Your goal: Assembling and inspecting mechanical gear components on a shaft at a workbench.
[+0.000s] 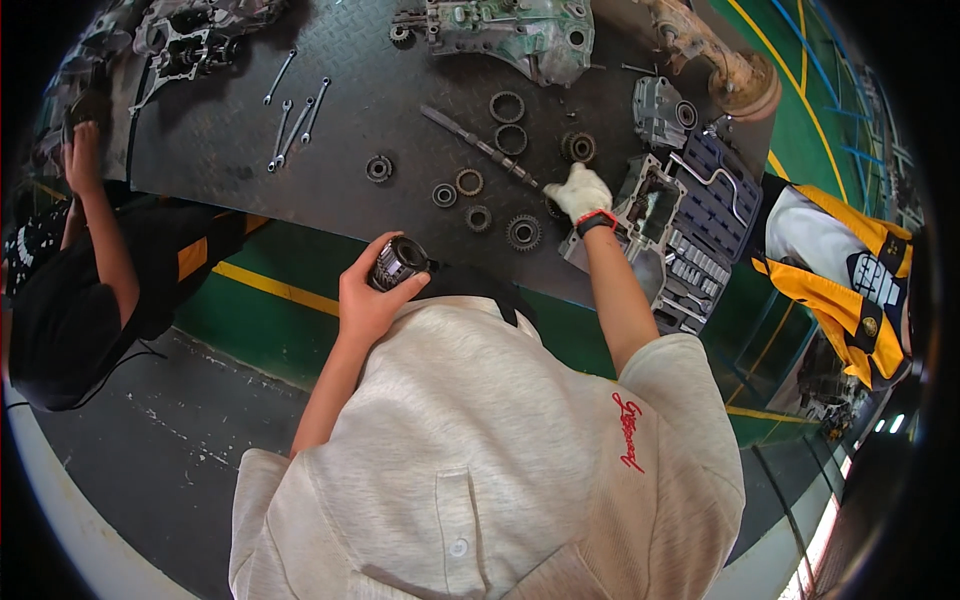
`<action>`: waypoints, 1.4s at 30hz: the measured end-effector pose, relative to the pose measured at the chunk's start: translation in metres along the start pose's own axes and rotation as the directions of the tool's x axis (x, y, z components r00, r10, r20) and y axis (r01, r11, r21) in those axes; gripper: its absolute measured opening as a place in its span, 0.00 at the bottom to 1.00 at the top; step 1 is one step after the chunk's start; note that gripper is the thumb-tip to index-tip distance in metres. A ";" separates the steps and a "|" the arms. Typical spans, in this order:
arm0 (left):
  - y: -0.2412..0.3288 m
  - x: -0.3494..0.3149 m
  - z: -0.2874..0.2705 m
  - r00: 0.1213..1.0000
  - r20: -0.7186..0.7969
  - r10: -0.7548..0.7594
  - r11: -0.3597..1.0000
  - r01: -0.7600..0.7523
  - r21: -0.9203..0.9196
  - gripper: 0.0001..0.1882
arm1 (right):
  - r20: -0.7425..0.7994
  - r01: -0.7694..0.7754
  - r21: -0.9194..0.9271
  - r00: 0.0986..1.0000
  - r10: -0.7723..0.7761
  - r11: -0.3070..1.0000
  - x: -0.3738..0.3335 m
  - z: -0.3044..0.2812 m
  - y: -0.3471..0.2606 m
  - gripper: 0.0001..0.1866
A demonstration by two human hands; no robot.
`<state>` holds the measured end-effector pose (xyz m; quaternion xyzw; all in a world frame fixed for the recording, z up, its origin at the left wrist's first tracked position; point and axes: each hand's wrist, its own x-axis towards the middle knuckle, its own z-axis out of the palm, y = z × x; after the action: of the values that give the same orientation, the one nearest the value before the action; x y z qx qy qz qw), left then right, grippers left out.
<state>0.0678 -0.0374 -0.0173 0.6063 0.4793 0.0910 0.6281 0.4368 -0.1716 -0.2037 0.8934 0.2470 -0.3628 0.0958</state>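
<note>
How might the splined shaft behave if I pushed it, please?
The splined shaft looks like solid metal, so it is probably stiff and fairly heavy for its slimness. Its round profile, lying on the bench, suggests it may roll when nudged.

We've 1 shaft (pixel 480 147); L of it, 4 wrenches (pixel 316 110); on its near side, 5 gears/rings (pixel 512 233), 1 toothed cyl. (pixel 400 262), 1 mostly hidden round pc. (pixel 551 209); R, 2 big rings (pixel 502 117), 1 gear (pixel 569 147), 1 tool case (pixel 712 205).
</note>
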 end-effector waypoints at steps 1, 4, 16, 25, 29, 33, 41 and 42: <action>0.001 -0.002 0.001 1.000 -0.015 -0.008 1.000 0.008 -0.012 0.32 | -0.045 -0.011 0.050 0.999 0.013 0.999 0.002 -0.009 -0.001 0.43; 0.006 -0.002 -0.001 1.000 0.001 0.014 0.998 -0.014 0.057 0.32 | -0.316 0.045 0.095 0.949 -0.013 0.995 0.002 -0.037 -0.003 0.48; -0.004 -0.008 0.005 0.999 -0.037 -0.037 0.998 0.035 -0.044 0.32 | -0.064 0.127 0.668 0.991 -0.114 0.733 0.074 -0.014 0.031 0.41; -0.011 -0.004 0.005 0.998 -0.051 0.024 0.999 -0.025 -0.028 0.32 | 0.094 -0.056 0.975 0.981 -0.169 0.213 0.045 0.007 0.056 0.31; -0.009 -0.003 0.006 0.999 -0.044 -0.013 0.998 0.011 -0.060 0.32 | 0.103 -0.097 0.995 0.959 -0.262 0.035 0.038 0.011 0.051 0.28; -0.006 -0.003 0.008 0.999 -0.035 -0.040 0.998 0.038 -0.055 0.32 | 0.086 -0.032 0.968 0.975 -0.207 0.250 0.049 0.012 0.037 0.30; -0.010 -0.005 0.006 0.998 -0.065 0.003 0.999 -0.006 -0.046 0.32 | -0.147 0.193 0.625 0.981 -0.129 0.756 0.060 0.025 0.031 0.39; -0.011 -0.004 0.005 0.998 -0.061 -0.019 0.998 0.015 -0.058 0.32 | -0.178 0.232 0.605 0.972 -0.154 0.762 0.061 0.028 0.032 0.39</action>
<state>0.0643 -0.0467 -0.0259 0.5808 0.5008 0.1180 0.6308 0.4739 -0.1861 -0.2661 0.8644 0.2095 -0.3786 -0.2562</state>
